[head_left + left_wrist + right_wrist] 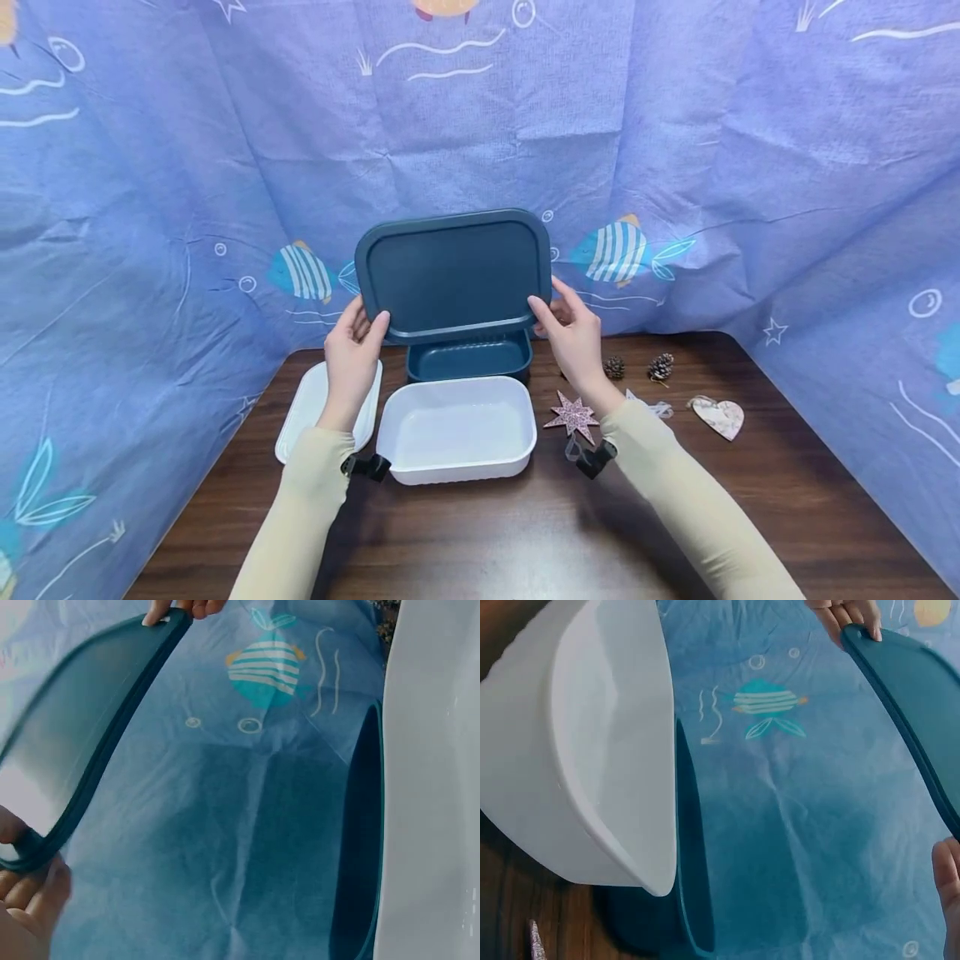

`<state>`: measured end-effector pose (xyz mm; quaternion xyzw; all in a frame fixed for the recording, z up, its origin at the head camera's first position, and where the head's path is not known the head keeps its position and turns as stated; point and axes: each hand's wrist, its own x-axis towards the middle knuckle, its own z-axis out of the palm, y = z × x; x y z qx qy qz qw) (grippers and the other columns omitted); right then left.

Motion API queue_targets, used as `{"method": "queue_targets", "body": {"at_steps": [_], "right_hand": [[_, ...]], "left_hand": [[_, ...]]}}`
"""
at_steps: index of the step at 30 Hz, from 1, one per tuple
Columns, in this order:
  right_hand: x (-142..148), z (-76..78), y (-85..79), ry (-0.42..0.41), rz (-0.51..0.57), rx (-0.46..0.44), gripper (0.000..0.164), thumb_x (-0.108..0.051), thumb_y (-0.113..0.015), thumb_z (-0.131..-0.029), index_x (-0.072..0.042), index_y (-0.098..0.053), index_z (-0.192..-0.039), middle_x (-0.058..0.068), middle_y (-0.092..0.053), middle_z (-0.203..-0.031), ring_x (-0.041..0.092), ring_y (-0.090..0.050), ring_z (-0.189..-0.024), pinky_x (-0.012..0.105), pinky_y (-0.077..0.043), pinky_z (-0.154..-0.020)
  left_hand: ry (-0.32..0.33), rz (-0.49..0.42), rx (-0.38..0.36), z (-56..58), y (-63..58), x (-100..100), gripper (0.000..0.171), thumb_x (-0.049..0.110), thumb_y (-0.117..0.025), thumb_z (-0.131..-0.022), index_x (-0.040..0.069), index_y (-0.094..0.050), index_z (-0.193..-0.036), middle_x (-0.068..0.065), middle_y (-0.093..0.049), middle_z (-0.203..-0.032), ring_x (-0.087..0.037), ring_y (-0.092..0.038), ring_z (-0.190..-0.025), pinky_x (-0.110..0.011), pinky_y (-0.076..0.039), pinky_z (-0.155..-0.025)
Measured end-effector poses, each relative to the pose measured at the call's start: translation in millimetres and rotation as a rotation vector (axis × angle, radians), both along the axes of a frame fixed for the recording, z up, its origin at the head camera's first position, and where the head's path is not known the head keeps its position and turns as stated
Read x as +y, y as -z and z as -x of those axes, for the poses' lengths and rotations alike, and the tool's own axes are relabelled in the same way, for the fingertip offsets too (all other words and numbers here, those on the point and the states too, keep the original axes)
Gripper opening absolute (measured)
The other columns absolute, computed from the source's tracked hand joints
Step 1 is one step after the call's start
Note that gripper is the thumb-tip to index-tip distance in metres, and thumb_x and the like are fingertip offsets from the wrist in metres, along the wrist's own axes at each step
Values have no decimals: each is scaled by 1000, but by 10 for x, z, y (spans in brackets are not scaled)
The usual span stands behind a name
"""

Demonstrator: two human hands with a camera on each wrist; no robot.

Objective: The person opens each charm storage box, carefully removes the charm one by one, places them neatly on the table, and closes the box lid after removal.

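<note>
A dark blue rectangular lid point(459, 275) with rounded corners is held up, tilted toward me, above the table. My left hand point(354, 354) pinches its lower left corner, thumb on the near face. At the lower right corner my right hand point(572, 333) pinches it the same way. Below and behind the lid stands a dark blue container point(469, 358), partly hidden by the lid. In front of that is a white container point(457, 429), uncovered. The left wrist view shows the lid point(97, 742) apart from both containers.
A white lid point(307, 408) lies left of the white container, partly behind my left arm. To the right are a pink glittery star point(573, 416), two pine cones point(661, 367), a heart ornament point(717, 416) and a partly hidden white ornament point(660, 409). A fish-patterned blue cloth point(480, 125) hangs behind the table.
</note>
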<state>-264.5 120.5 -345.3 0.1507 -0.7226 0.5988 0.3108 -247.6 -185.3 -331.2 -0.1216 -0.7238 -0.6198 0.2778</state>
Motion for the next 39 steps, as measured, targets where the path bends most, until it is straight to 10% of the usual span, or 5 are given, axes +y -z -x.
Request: {"method": "queue_targets", "body": {"at_steps": [11, 17, 22, 26, 39], "right_hand": [[-76, 351, 37, -19, -103, -207, 60, -36, -62, -102, -8, -44, -152, 9, -60, -75, 26, -68, -61, 38, -60, -62], [-127, 552, 19, 42, -169, -372, 56, -31, -52, -104, -4, -42, -152, 20, -66, -123, 33, -69, -101, 44, -55, -84], [-163, 685, 67, 59, -271, -490, 59, -30, -44, -107, -7, -29, -159, 28, -62, -119, 38, -61, -107, 48, -48, -98], [-173, 777, 145, 25, -353, -539, 61, -29, -40, -109, -7, -20, -161, 27, -46, -149, 37, -47, -135, 50, -39, -109], [-100, 871, 486, -88, -447, -697, 64, -29, -39, -109, 1, -16, -160, 19, -19, -165, 36, -19, -151, 50, -25, -120]], "left_hand": [[-19, 105, -242, 474, 27, 43, 57, 16, -49, -102, 10, -34, -157, -12, -47, -152, -23, -48, -138, -37, -42, -111], [-16, 158, -346, 666, 43, 61, 57, 28, -50, -107, 1, -33, -154, -21, -55, -144, -33, -55, -130, -43, -43, -110], [-36, 296, -422, 795, 133, 64, 64, 28, -45, -108, 1, -20, -160, -21, -35, -159, -34, -35, -145, -45, -32, -117], [-47, 387, -517, 914, 256, 57, 67, 31, -42, -109, 0, -12, -161, -21, -21, -164, -35, -21, -151, -47, -24, -121], [4, 490, -690, 1035, 557, 107, 65, 29, -38, -110, -2, -10, -160, -23, -16, -165, -38, -16, -152, -51, -23, -121]]}}
